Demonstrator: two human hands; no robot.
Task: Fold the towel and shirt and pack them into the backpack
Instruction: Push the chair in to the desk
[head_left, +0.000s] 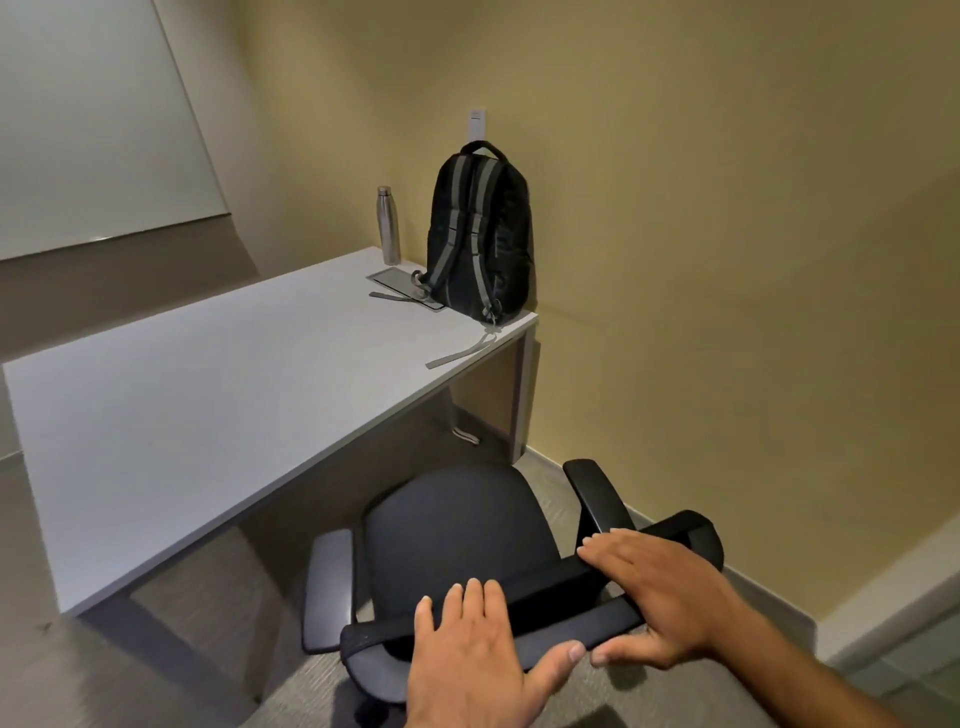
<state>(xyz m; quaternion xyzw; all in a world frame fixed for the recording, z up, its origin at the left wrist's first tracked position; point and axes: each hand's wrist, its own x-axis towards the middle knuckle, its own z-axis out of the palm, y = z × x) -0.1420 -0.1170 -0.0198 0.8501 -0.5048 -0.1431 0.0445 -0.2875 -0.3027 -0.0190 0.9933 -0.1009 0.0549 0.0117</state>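
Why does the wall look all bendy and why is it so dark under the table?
In the head view the wide-angle lens bends straight lines, so the wall and whiteboard lean; the table blocks the ceiling light, leaving shadow below; the backpack and bottle look sharp; the left hand and right hand on the chair back look big because they are close.

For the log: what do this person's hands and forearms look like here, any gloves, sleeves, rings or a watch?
Both are bare. The left hand and the right hand wear no gloves, and no rings show on the visible fingers. The right forearm is uncovered as far as the picture's edge, with no sleeve, watch or band. The left wrist is cut off by the bottom edge, so nothing beyond it can be judged.
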